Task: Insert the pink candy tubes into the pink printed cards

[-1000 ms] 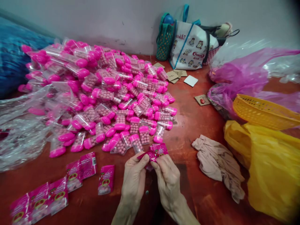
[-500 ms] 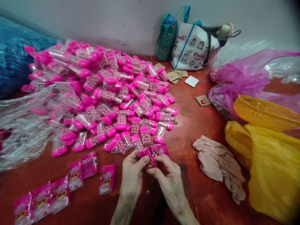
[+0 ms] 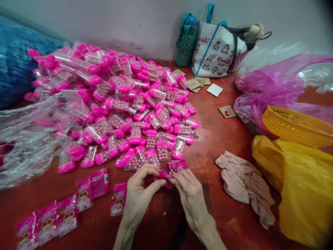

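Between my two hands is a pink printed plastic sleeve (image 3: 163,174), partly hidden by the fingers. My left hand (image 3: 142,189) pinches its left side with thumb and fingers. On its right edge the fingertips of my right hand (image 3: 188,189) are closed. Just behind lies another pink printed sleeve (image 3: 177,166) on the red surface. Beyond the hands rises a big heap of clear candy containers (image 3: 135,133) with bright pink caps and pale pink balls inside. A packet in a printed sleeve (image 3: 119,199) lies left of my left hand.
Several sleeved packets (image 3: 67,213) lie in a row at the front left. Clear plastic wrap (image 3: 26,146) sits beside the heap. On the right are a crumpled cloth (image 3: 244,184), a yellow bag (image 3: 304,187) and a yellow basket (image 3: 293,126). A white tote bag (image 3: 218,50) stands by the wall.
My hands have turned the pink sleeve so it is seen more edge-on. The right fingers have closed in on its edge. The left hand has shifted slightly left.
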A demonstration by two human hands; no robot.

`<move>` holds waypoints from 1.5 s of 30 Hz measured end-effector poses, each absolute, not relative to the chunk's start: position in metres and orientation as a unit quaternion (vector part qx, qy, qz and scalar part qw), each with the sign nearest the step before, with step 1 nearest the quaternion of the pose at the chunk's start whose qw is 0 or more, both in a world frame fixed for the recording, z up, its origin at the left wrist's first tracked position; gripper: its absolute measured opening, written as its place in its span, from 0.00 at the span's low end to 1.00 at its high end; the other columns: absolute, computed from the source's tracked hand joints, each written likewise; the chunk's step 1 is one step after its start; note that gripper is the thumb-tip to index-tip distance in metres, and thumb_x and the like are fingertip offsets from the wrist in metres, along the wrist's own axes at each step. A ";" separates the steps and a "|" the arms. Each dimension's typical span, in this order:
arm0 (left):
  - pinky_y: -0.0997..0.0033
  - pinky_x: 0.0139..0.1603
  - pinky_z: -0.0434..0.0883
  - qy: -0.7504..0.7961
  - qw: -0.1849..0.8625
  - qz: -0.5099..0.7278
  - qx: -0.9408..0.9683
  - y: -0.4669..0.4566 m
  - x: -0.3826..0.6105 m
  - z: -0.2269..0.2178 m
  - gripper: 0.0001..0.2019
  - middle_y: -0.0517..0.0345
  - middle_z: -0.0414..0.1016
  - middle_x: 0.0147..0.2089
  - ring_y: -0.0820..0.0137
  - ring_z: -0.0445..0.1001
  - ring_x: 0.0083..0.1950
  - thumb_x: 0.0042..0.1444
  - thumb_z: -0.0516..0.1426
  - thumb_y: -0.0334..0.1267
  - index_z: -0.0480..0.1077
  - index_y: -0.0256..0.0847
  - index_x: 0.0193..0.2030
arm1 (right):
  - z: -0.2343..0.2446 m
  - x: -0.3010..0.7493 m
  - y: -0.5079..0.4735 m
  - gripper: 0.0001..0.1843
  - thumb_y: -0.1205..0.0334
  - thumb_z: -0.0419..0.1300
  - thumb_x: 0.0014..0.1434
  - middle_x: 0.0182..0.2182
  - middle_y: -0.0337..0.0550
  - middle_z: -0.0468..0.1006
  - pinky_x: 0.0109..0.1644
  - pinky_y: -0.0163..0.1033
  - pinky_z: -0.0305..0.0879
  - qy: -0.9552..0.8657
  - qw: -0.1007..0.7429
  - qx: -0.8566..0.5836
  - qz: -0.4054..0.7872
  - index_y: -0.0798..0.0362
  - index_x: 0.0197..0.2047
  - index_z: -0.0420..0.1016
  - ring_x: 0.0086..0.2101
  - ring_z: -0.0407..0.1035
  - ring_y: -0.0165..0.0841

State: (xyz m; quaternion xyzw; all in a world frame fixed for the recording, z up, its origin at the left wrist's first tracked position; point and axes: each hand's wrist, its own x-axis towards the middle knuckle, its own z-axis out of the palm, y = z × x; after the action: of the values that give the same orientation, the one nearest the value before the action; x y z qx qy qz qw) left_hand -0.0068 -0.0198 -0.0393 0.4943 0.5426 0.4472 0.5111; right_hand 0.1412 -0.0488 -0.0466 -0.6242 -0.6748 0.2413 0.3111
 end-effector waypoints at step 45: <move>0.83 0.32 0.71 0.531 0.542 0.652 0.005 -0.006 -0.011 -0.050 0.12 0.61 0.78 0.25 0.79 0.73 0.27 0.30 0.68 0.29 0.76 0.36 0.27 | -0.069 0.169 0.015 0.17 0.65 0.42 0.62 0.33 0.50 0.73 0.34 0.41 0.62 -0.649 0.277 -0.703 0.089 0.55 0.47 0.70 0.32 0.68 0.39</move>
State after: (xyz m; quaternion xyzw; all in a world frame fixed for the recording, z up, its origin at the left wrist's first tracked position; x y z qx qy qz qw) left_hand -0.0112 -0.0059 -0.0499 0.0053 0.5308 0.6516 0.5419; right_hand 0.1686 0.0151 -0.0692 -0.7029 -0.6488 0.0893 0.2774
